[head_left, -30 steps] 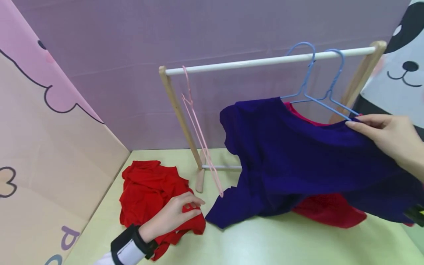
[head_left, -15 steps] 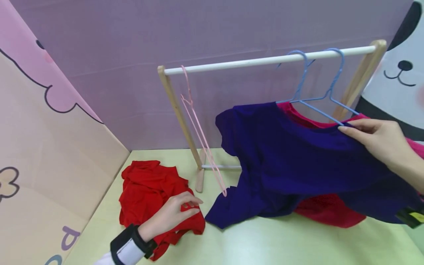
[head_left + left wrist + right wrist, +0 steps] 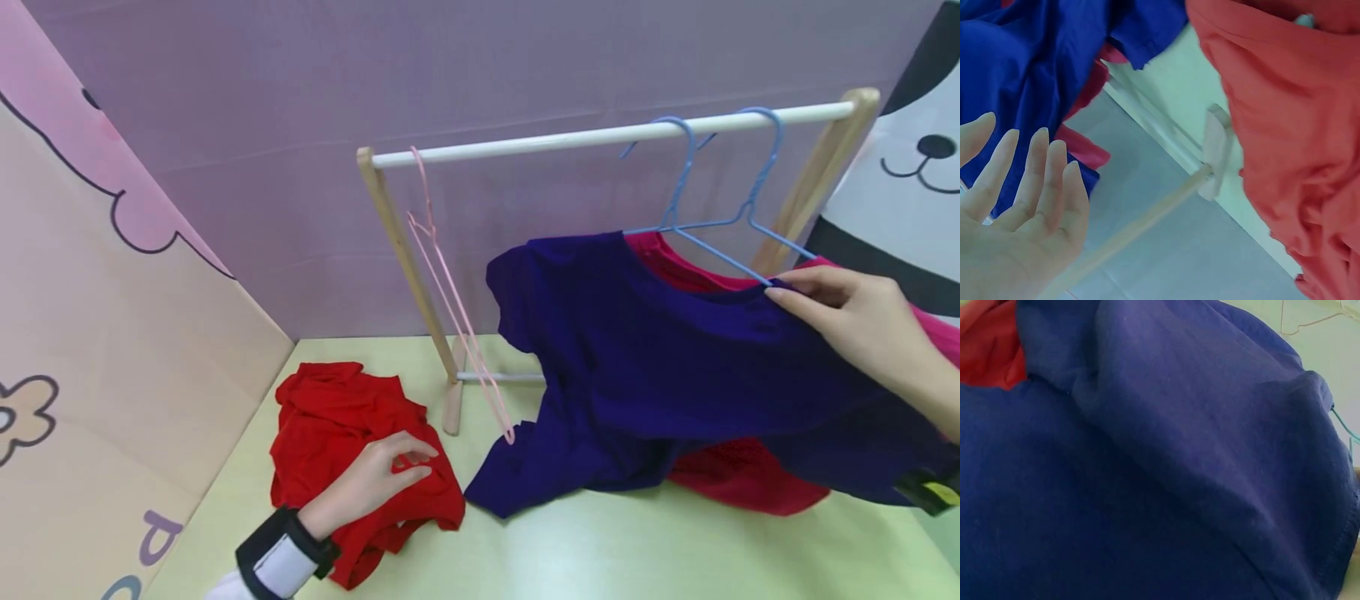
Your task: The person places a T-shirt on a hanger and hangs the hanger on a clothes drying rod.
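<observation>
A navy short-sleeved shirt (image 3: 637, 358) hangs on a blue wire hanger (image 3: 683, 179) hooked over the white rail (image 3: 540, 143). My right hand (image 3: 862, 321) pinches the shirt's shoulder at the hanger's sloping arm. In the right wrist view the shirt's cloth (image 3: 1147, 456) fills most of the picture and hides most of the hand. Behind it, a crimson shirt (image 3: 750, 479) hangs on a second blue hanger (image 3: 764, 173). My left hand (image 3: 375, 479) is over a crumpled red garment (image 3: 330, 417), fingers loosely bent and holding nothing.
At the rail's left end dangles a bare pink hanger (image 3: 429, 212), its lower tip overlapping the navy sleeve. Wooden posts (image 3: 408, 258) hold up the rack on a pale yellow-green table (image 3: 540, 550). Printed cloth panels (image 3: 172, 333) stand at both sides, with a mauve backdrop (image 3: 300, 208) behind.
The navy shirt's hanger has settled down onto the rail and shifted slightly left with my right hand, baring more of the crimson shirt. My left hand has drawn back a little to the left.
</observation>
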A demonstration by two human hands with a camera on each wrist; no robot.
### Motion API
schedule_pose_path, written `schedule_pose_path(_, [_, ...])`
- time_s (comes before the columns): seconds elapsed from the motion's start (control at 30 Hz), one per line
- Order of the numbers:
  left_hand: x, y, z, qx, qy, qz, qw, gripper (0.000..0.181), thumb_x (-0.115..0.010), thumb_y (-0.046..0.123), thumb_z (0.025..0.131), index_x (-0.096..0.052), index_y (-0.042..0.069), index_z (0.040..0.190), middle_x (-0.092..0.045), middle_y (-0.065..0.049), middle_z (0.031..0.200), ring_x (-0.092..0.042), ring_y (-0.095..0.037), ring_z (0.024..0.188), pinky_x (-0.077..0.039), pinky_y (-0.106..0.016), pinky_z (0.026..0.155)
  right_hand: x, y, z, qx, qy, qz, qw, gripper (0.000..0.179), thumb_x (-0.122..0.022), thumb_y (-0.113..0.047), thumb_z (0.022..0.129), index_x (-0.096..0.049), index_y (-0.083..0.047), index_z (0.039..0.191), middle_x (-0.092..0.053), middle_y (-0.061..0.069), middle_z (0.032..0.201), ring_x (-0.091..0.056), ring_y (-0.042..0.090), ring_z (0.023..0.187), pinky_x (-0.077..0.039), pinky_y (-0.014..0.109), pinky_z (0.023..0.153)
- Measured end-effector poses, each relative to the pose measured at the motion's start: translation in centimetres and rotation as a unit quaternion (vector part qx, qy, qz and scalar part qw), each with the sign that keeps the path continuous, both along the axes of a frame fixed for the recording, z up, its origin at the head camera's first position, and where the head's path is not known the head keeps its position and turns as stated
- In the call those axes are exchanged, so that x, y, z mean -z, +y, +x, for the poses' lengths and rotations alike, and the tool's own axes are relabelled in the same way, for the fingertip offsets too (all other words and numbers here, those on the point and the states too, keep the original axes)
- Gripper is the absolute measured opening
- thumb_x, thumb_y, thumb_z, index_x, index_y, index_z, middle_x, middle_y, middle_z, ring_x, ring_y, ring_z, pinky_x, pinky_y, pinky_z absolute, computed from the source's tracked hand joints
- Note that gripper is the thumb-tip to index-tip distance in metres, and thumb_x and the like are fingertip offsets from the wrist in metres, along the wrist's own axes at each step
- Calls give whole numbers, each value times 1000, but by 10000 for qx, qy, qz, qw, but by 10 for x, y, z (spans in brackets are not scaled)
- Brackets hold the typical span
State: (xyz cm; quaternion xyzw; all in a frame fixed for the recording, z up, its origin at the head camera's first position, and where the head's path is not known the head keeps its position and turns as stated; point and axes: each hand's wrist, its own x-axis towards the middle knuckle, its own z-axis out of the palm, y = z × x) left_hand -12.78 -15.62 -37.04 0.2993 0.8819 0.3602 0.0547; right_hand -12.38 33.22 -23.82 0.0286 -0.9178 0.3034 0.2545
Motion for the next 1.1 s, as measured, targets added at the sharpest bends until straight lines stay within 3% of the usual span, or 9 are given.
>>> schedule_pose_path(0.2, [3, -16, 0, -100, -23, -218, 9997, 21, -63, 13, 79, -59, 16, 99, -58, 5, 90, -55, -11, 81, -51, -35, 70, -2, -7, 7, -270, 595, 391, 9971, 20, -63, -11, 79, -62, -5, 98, -47, -33, 77, -44, -11, 59, -35, 5, 51])
schedule_pose_path(0.4, [6, -36, 0, -262, -124, -466, 9985, 22, -65, 16, 78, -59, 15, 99, -58, 4, 89, -54, -11, 78, -52, -33, 68, 1, -9, 11, -456, 1489, 944, 9833, 23, -67, -3, 74, -63, -7, 96, -52, -23, 92, -44, -12, 69, -33, 1, 62])
schedule_pose_path(0.5, [8, -45, 0, -374, -113, -615, 9973, 23, -66, 13, 77, -60, 14, 98, -57, 4, 88, -53, -11, 76, -51, -32, 66, 0, -16, 17, -611, 1574, 909, 9815, 22, -67, -2, 73, -63, -8, 94, -50, -29, 93, -45, -9, 72, -33, 2, 67])
schedule_pose_path(0.6, [11, -55, 1, -461, -98, -766, 9959, 23, -67, 11, 75, -60, 12, 97, -56, 3, 87, -52, -14, 75, -51, -33, 65, -2, -28, 29, -816, 1314, 785, 9848, 22, -65, -2, 75, -63, -10, 96, -52, -29, 93, -47, -6, 72, -34, 3, 68])
schedule_pose_path(0.73, [19, -67, 2, -448, -340, -950, 9939, 28, -69, 11, 72, -59, 9, 97, -55, -1, 87, -52, -19, 77, -51, -39, 66, 10, -37, 40, -832, 935, 803, 9889, 23, -65, -4, 76, -64, -16, 95, -55, -24, 88, -47, -7, 71, -37, 5, 62])
schedule_pose_path(0.9, [36, -79, 7, -383, -945, -1055, 9892, 35, -73, 16, 68, -58, 5, 99, -56, -6, 89, -52, -24, 80, -51, -45, 67, 46, -41, 53, -901, 338, 651, 9932, 23, -66, -6, 76, -64, -20, 94, -59, -18, 86, -50, -8, 75, -39, 7, 59])
schedule_pose_path(1.1, [60, -90, 13, -450, -1139, -1526, 9807, 47, -77, 16, 62, -56, 3, 102, -52, -7, 88, -50, -26, 81, -50, -46, 67, 92, -39, 66, -1453, -501, 100, 9881, 22, -62, -5, 78, -62, -17, 97, -63, -13, 85, -56, 2, 73, -42, 10, 59])
